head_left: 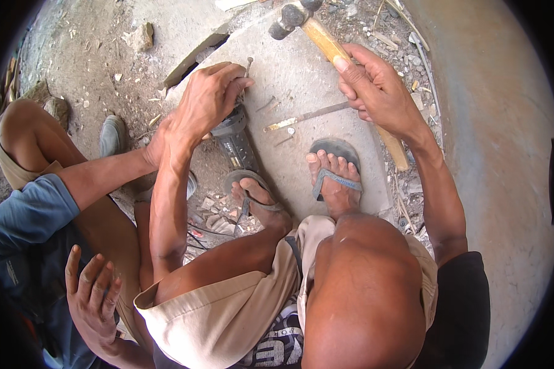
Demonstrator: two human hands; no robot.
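Observation:
My left hand [206, 101] pinches a nail [248, 66] upright over the concrete slab, its flat head showing above my fingers. In my right hand [375, 89] is a hammer [325, 40] with a wooden handle, its dark rounded head raised toward the far edge. Below my left hand lies an angle grinder [235, 144], partly hidden by my wrist. A co-worker's hand [156, 146] reaches in behind my left wrist, its fingers hidden. Between my hands, a flat narrow strip [308, 115] lies on the slab, with a loose nail [284, 141] near it.
My sandalled feet [333, 175] rest on and beside the slab [351, 209]. At left crouches a co-worker in a blue sleeve [37, 209], with the other hand [95, 295] raised, fingers spread. A stone [143, 37] lies far left; rubble [412, 61] borders a smooth surface [498, 154] at right.

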